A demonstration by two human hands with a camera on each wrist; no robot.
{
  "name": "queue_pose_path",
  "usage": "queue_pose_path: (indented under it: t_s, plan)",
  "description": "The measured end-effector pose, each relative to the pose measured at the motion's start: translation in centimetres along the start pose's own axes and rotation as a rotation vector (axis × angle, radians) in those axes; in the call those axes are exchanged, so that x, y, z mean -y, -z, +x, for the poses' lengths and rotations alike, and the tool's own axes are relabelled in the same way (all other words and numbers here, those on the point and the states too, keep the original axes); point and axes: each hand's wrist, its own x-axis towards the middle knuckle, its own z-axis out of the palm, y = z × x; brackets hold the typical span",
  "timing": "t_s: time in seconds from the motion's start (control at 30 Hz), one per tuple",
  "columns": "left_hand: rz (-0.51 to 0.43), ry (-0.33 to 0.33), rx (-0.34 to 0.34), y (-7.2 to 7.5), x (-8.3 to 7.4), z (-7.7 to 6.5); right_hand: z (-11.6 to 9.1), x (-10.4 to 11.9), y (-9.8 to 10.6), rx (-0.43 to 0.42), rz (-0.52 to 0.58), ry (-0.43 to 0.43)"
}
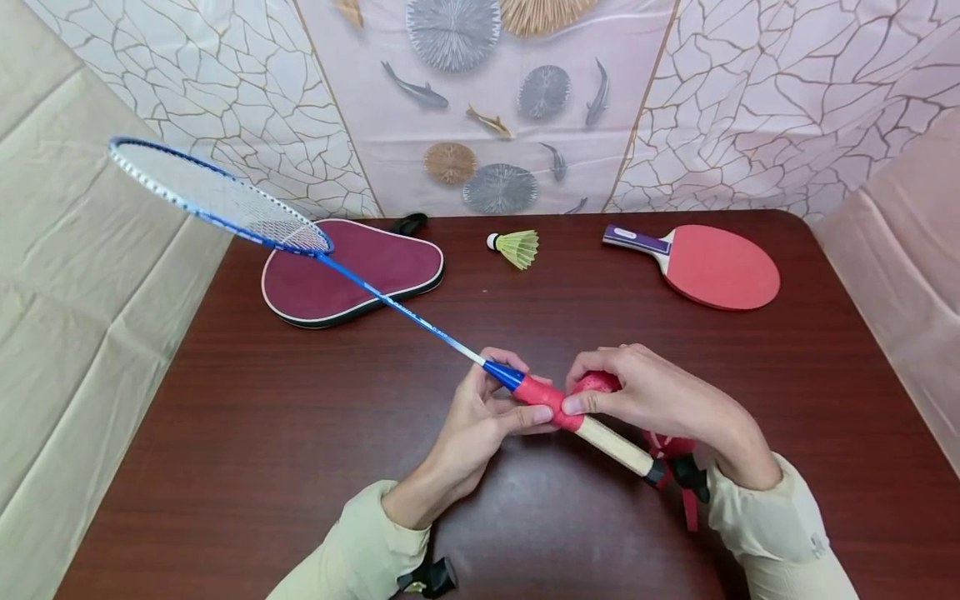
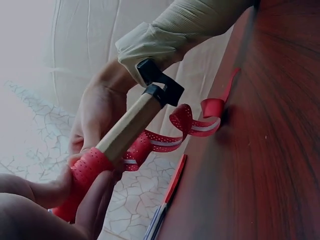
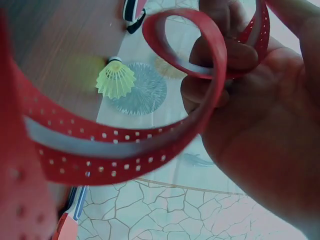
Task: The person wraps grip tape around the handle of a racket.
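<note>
A blue and white badminton racket (image 1: 420, 321) slants across the head view, its strung head up at the left. Red perforated grip tape (image 2: 90, 167) covers the upper part of its handle; the lower part is bare wood (image 1: 617, 446) with a dark butt end. My left hand (image 1: 480, 425) holds the wrapped part between thumb and fingers. At the lower edge of the wrap, my right hand (image 1: 637, 392) pinches the loose tape, thumb against the handle. From there the tape (image 3: 125, 150) hangs in curls, a pale strip along its inner side, down toward the table in the left wrist view.
A maroon paddle case (image 1: 352, 279) lies at the back left of the brown table (image 1: 300, 433), partly under the racket in the head view. A yellow shuttlecock (image 1: 516, 248) lies back centre. A red table tennis paddle (image 1: 720, 267) lies back right. Patterned cloth (image 1: 495, 108) hangs behind.
</note>
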Motion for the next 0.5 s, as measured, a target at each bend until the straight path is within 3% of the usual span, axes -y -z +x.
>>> queue_pose_path:
  t_s: [0.13,0.27,0.37,0.5]
  plan:
    - [0.074,-0.029,-0.037,0.01,0.15,0.09,-0.01,0.06,-0.09,0.004,-0.011,-0.010]
    - [0.087,-0.023,-0.016,0.02,0.14,0.16,0.09,0.27,-0.24,-0.040,-0.092,0.004]
    - [0.067,0.009,0.011,0.04,-0.03,0.16,0.18,0.53,-0.44,-0.084,-0.135,0.016]
    - [0.118,0.052,-0.023,0.03,-0.16,0.15,0.25,0.97,-0.79,-0.121,-0.173,-0.002]
